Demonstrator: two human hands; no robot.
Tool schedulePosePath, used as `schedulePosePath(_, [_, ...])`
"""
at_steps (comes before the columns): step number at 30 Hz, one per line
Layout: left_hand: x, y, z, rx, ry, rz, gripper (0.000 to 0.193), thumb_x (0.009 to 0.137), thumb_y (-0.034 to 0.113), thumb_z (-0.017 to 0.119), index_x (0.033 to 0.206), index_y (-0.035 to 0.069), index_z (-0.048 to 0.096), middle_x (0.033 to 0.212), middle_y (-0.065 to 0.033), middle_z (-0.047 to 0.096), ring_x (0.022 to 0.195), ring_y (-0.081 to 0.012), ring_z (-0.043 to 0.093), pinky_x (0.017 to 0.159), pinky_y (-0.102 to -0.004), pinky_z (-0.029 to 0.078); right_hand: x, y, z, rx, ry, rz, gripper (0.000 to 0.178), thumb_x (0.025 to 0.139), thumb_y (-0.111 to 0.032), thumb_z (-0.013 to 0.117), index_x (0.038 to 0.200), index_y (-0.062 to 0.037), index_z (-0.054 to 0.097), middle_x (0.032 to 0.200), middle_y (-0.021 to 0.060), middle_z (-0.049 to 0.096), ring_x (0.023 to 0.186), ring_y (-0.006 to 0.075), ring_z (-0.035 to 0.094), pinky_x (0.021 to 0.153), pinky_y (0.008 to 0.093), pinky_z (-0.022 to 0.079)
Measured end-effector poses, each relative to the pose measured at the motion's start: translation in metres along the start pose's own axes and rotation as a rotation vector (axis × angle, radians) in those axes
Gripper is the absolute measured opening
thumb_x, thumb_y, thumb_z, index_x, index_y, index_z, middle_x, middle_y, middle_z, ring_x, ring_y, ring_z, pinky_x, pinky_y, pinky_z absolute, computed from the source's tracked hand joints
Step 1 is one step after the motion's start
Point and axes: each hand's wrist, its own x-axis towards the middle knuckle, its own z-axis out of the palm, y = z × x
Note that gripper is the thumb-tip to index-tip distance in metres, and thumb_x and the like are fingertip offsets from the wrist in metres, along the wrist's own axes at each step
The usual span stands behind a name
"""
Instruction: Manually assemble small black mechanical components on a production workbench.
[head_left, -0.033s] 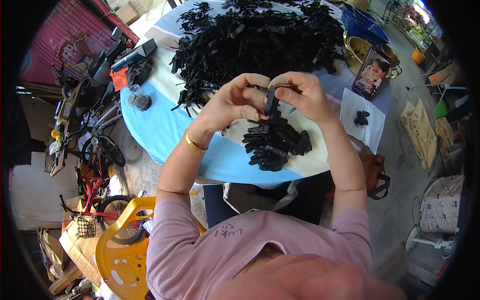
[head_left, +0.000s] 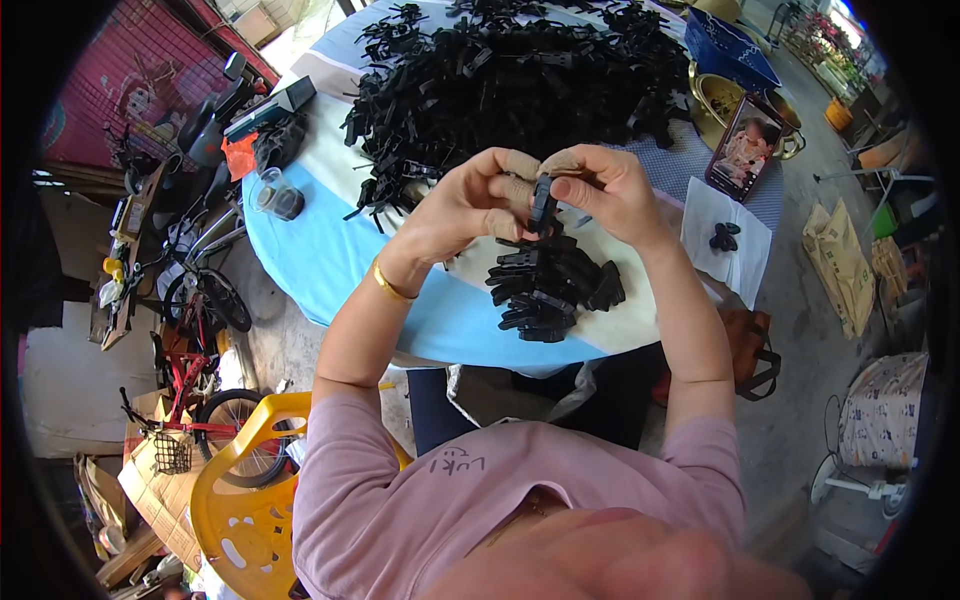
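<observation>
My left hand [head_left: 465,205] and my right hand [head_left: 612,192] meet above the round table with its blue and white cloth [head_left: 320,255]. Between their fingertips they pinch one small black plastic clip [head_left: 543,200], held upright. My left thumb and forefinger wear tan finger wraps. Just below the hands lies a small pile of black clips [head_left: 552,285] near the table's front edge. A large heap of loose black plastic parts [head_left: 510,80] covers the far half of the table.
A phone [head_left: 745,145] leans at the table's right, beside a white sheet [head_left: 748,262] with a few black bits. A small jar [head_left: 275,195] stands at the left. A yellow plastic chair [head_left: 240,500], bicycles [head_left: 200,300] and a brown bag [head_left: 755,350] stand around.
</observation>
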Motion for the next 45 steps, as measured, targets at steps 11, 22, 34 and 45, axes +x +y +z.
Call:
schedulePosePath(11, [0.003,-0.016,0.009,0.06,0.244,-0.023,0.015,0.082,0.006,0.058,0.09,-0.003,0.05,0.087,-0.0076,0.058,0.08,-0.0159,0.061,0.076,-0.0276,0.051,0.001,0.008,0.01,-0.032,0.097,-0.038,0.015,0.086,-0.009,0.056,0.097,0.0006,0.059,0.073,-0.0015,0.055,0.064,0.004,0.048,0.058,0.0165,0.04])
schedulePosePath(22, [-0.001,-0.017,0.02,0.463,0.462,0.231,0.029,0.083,0.001,0.058,0.11,-0.002,0.047,0.1,-0.0101,0.057,0.087,-0.0155,0.059,0.08,-0.0273,0.049,-0.001,0.012,0.021,-0.177,0.097,0.043,0.011,0.09,-0.01,0.049,0.088,-0.0011,0.056,0.067,-0.0024,0.05,0.062,0.0038,0.045,0.056,0.0161,0.036])
schedulePosePath(34, [0.001,-0.023,0.017,0.464,0.512,0.29,0.027,0.081,-0.003,0.059,0.107,-0.004,0.05,0.098,-0.0087,0.059,0.089,-0.0129,0.058,0.079,-0.0253,0.05,-0.002,0.009,0.029,-0.302,0.131,-0.044,0.013,0.09,-0.01,0.048,0.085,-0.0017,0.057,0.062,-0.0022,0.051,0.056,0.0039,0.046,0.05,0.0171,0.035])
schedulePosePath(45, [0.003,-0.023,0.017,0.95,0.534,0.481,0.03,0.072,-0.003,0.067,0.1,-0.001,0.056,0.086,-0.0072,0.059,0.081,-0.0114,0.059,0.072,-0.0229,0.049,0.005,0.009,0.012,-0.086,0.05,0.236,0.012,0.089,-0.012,0.051,0.085,-0.0021,0.058,0.063,-0.0047,0.05,0.055,0.0012,0.041,0.049,0.0153,0.032])
